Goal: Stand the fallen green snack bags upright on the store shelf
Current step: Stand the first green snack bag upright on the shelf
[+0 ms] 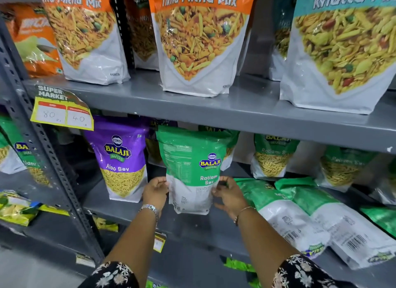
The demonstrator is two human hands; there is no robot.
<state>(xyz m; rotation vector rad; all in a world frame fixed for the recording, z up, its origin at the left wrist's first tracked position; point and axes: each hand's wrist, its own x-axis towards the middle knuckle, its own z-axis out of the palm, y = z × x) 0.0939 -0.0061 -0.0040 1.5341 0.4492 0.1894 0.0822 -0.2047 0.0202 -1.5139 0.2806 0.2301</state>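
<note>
I count two hands: left hand (154,193), right hand (230,196). Green plastic Ratlami Sev snack bags: one upright between the hands (190,169), at least two lying flat on the grey metal shelf (137,210) to the right (280,210) (334,219), with part of another at the frame edge. One purple Aloo Sev bag (122,159). Orange-topped Tikha Mitha Mix pouches on the upper shelf: I see two in front (199,41) (83,34). One yellow paper price tag (62,109)

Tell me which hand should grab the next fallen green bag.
Right hand, probably: the fallen Ratlami Sev bags lie flat just to its right; the left hand is across the upright bag.
</note>
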